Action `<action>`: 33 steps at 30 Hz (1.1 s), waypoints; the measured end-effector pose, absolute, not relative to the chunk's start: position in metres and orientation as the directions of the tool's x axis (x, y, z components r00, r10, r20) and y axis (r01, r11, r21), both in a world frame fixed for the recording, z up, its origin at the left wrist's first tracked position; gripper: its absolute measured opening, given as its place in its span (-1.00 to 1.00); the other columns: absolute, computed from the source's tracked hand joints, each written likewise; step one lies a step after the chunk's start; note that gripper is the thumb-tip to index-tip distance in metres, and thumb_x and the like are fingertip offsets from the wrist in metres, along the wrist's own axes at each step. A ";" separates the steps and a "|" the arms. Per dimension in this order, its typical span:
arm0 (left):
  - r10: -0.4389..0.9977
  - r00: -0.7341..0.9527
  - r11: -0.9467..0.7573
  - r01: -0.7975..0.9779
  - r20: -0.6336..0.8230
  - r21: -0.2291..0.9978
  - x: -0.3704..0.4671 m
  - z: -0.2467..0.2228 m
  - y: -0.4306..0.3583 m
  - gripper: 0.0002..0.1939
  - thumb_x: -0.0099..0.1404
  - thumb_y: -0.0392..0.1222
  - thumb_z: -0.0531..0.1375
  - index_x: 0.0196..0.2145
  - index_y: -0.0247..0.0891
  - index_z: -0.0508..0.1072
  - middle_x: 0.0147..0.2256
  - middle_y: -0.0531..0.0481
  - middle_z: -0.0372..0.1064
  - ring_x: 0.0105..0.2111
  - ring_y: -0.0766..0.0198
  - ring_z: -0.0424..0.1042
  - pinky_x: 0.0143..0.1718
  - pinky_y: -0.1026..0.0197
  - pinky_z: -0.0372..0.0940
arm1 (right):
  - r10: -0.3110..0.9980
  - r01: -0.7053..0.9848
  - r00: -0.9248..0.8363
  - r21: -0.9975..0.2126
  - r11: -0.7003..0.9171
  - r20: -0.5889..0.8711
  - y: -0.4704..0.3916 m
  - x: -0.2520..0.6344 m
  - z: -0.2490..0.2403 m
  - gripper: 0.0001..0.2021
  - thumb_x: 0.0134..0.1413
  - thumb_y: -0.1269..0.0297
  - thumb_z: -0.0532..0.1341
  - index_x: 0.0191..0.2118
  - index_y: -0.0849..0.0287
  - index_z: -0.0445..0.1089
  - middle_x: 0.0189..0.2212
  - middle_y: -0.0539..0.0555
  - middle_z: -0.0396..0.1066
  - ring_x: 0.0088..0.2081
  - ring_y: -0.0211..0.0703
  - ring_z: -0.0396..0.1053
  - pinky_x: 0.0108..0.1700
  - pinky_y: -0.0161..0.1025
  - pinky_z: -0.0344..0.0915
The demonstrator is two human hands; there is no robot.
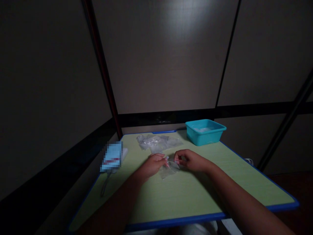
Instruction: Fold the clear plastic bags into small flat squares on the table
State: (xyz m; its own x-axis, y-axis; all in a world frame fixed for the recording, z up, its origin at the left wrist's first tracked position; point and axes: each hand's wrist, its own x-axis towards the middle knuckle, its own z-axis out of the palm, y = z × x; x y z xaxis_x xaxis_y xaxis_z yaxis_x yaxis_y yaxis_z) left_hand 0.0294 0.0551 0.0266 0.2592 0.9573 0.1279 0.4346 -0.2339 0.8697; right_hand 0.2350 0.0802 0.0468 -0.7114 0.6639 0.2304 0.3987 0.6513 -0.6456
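Note:
A small clear plastic bag (168,171) hangs between my hands, low over the table. My left hand (154,164) is closed on its left side, with the thumb pressed against the fingers. Something small and pinkish-red shows by that thumb, too small to name. My right hand (189,160) has thumb and forefinger pinched together at the bag's right edge. Just beyond the hands, several crumpled clear plastic bags (156,142) lie in a loose heap.
A turquoise plastic basin (207,137) stands at the back right, with something pale inside. At the left edge lies a pixelated light-blue item (112,156) with a cord hanging down. The green table (176,202) has a blue rim; wall panels rise behind it.

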 end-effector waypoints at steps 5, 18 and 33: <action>0.947 0.286 -0.270 0.463 0.147 0.844 0.029 0.024 0.058 -0.63 0.17 0.00 0.04 -0.49 -0.28 0.54 -0.08 -0.08 0.34 -0.03 0.16 0.25 0.02 0.21 0.06 | 0.626 0.301 -0.762 -0.763 0.572 0.168 0.078 0.231 0.045 -0.80 0.01 0.25 0.12 -0.39 0.29 0.40 -0.44 0.08 0.41 -0.38 -0.23 0.31 -0.30 -0.31 0.23; 0.949 0.259 -0.308 0.640 0.179 0.704 0.029 0.014 0.055 -0.81 -0.10 -0.06 0.32 -0.50 -0.20 0.53 -0.05 -0.07 0.27 0.07 0.05 0.09 0.06 0.15 0.02 | 0.652 0.234 -0.746 -0.862 0.449 0.137 0.081 0.232 0.042 -0.88 -0.13 0.35 0.21 -0.39 0.28 0.37 -0.45 0.05 0.41 -0.41 -0.26 0.31 -0.36 -0.34 0.22; 0.957 0.255 -0.242 0.456 0.135 0.856 0.024 0.017 0.060 -0.87 -0.07 -0.18 0.28 -0.52 -0.28 0.50 -0.03 -0.14 0.25 -0.01 0.10 0.22 0.02 0.15 0.07 | 0.682 0.405 -0.702 -0.671 0.621 0.207 0.081 0.234 0.044 -0.86 -0.20 0.32 0.28 -0.44 0.25 0.35 -0.51 -0.01 0.33 -0.44 -0.28 0.23 -0.40 -0.38 0.13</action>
